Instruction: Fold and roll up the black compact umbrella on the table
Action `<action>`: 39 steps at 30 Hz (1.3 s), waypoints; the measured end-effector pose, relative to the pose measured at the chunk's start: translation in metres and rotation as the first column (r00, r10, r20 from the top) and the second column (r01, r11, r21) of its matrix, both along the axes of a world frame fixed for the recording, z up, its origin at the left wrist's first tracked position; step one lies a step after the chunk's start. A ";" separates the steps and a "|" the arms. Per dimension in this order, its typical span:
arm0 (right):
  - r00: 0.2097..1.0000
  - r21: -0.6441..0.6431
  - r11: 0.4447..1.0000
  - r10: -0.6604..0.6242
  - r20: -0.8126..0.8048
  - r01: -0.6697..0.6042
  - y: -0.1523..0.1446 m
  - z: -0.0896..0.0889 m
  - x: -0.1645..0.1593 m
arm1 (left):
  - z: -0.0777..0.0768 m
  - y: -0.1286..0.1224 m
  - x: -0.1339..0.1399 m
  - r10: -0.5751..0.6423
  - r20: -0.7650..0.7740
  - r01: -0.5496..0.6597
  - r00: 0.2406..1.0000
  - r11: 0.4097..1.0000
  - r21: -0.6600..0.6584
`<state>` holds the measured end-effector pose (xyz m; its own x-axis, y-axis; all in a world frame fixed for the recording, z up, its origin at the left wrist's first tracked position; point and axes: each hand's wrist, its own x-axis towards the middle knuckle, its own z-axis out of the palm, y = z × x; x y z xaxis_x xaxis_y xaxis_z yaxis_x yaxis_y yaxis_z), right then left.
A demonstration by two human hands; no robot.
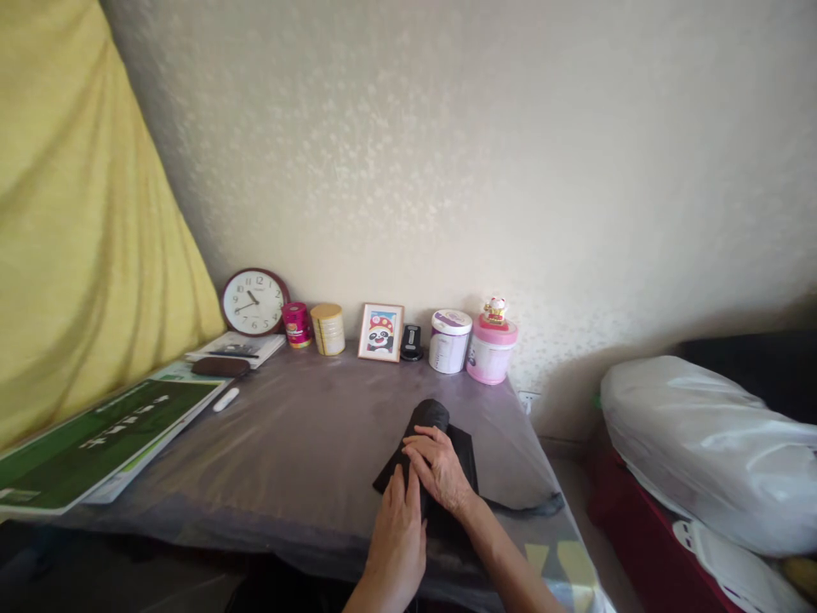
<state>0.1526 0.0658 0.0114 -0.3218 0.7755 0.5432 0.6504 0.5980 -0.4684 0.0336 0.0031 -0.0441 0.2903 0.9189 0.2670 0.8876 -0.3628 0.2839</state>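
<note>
A black rolled cloth bundle [429,414] lies on the table near its front right, its far end rounded. It looks like a folded umbrella, but its kind is not certain. Flat black flaps spread out on both sides of it, and a dark strap [533,511] trails off to the right. My right hand [439,468] lies across the top of the roll, its fingers curved over it. Pressed along the near left side is my left hand [399,521], its fingers close together on the cloth. Both hands cover much of the roll's near part.
Along the wall stand a clock [255,302], a pink can [296,324], a yellow-lidded tin [328,329], a panda picture frame [381,332], a white tub [450,342] and a pink-lidded tub [491,356]. A green board [108,434] lies left. A white plastic bag [702,443] sits right, beyond the table edge.
</note>
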 end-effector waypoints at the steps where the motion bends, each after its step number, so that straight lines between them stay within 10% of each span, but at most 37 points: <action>1: 1.000 -0.001 1.000 -0.008 0.014 0.008 0.005 -0.004 0.003 | 0.001 0.000 0.000 0.005 -0.007 -0.005 1.000 1.000 -0.012; 11: 0.969 -0.063 0.967 -0.245 0.016 0.245 0.076 -0.019 0.025 | 0.011 -0.003 0.002 0.033 0.006 -0.032 0.999 0.999 -0.041; 18: 0.793 -0.395 0.795 -0.569 -0.219 0.461 0.055 -0.016 0.074 | 0.015 -0.005 0.001 0.018 0.040 -0.017 0.999 1.000 -0.020; 26: 0.741 -0.628 0.685 -0.625 -0.247 0.368 0.008 -0.022 0.091 | 0.024 -0.005 -0.003 -0.012 0.099 0.019 0.995 0.998 -0.068; 39: 0.733 -0.697 0.669 -0.605 -0.312 0.256 0.007 -0.001 0.052 | 0.023 -0.004 -0.012 -0.033 0.157 0.055 0.987 0.989 -0.134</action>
<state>0.2051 0.0732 0.0108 0.3052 0.9480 -0.0900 0.3342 -0.1952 -0.9221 0.0214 -0.0009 -0.0211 0.2965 0.9372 0.1838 0.8133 -0.3487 0.4657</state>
